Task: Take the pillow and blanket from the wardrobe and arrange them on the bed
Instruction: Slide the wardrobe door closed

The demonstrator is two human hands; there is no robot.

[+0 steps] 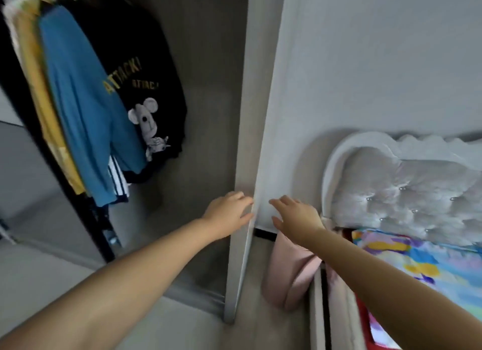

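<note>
Both hands reach forward at the tall white edge of the wardrobe door (257, 146). Left hand (228, 215) has its fingers spread and laid against the door's front edge, gripping nothing else. Right hand (296, 215) is spread flat on the door's outer face, just beside the left, palm to the panel, holding nothing.

To the left the wardrobe (206, 114) stands open, with grey inner walls. Clothes hang from a rail at the top left: a yellow shirt (41, 93), a blue shirt (80, 107) with yellow lettering, and a black shirt (154, 70) printed with a grey cartoon mouse. No pillow or blanket shows in the part of the wardrobe that is in view.

On the right, the bed (422, 261) lies against a plain pale wall, covered with a bright sheet of blue, yellow, purple and red patches. Its headboard (407, 190) is white, padded and buttoned, with a scalloped top. A pink pillow (289, 279) is wedged upright in the gap between the door and the side of the bed, below the right forearm. Pale floor shows at the bottom left.
</note>
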